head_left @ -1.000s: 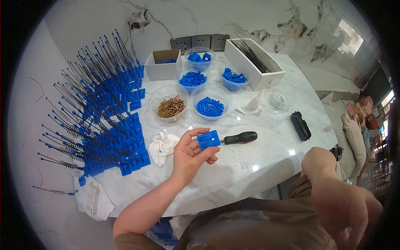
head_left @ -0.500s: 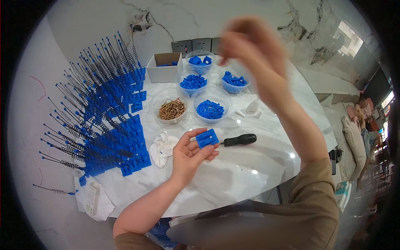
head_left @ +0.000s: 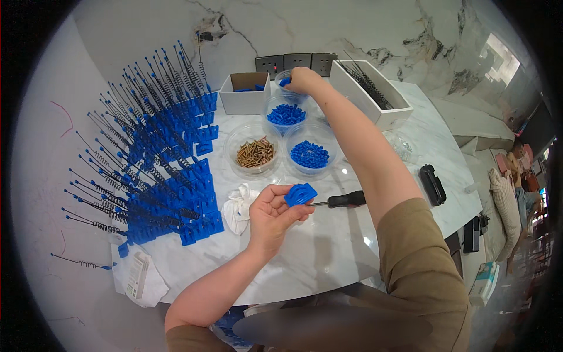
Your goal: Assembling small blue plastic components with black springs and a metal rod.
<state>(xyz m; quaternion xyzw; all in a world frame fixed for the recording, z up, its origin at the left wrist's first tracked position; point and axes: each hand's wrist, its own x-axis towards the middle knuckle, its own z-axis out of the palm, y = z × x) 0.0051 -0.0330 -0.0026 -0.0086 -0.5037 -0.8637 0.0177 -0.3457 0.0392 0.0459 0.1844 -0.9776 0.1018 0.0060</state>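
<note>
Between the thumb and fingers of my left hand [head_left: 274,220] is a small blue plastic plate [head_left: 300,194], held tilted with a raised curved part on it. Just right of those fingers lies a screwdriver [head_left: 346,200] with a black handle, its shaft pointing toward the hand. My right hand [head_left: 305,81] reaches into the farthest clear tub [head_left: 284,75], which holds larger blue plastic pieces. Its fingers are bent down among the pieces, and the fingertips are partly hidden. Nearer tubs hold short blue parts [head_left: 287,114], small blue caps [head_left: 309,154] and brass-coloured screws [head_left: 255,153].
Many blue bases with upright black springs [head_left: 170,176] crowd the table's left side. A small white box [head_left: 244,101] and a larger one with black spring rods [head_left: 370,94] stand at the back. Crumpled tissue [head_left: 237,208] lies by my left hand; a black case [head_left: 432,185] sits right.
My right hand, blurred and raised before, has come down into the far tub. My left hand has tilted the blue plate. The view has shifted, showing the large box of rods.
</note>
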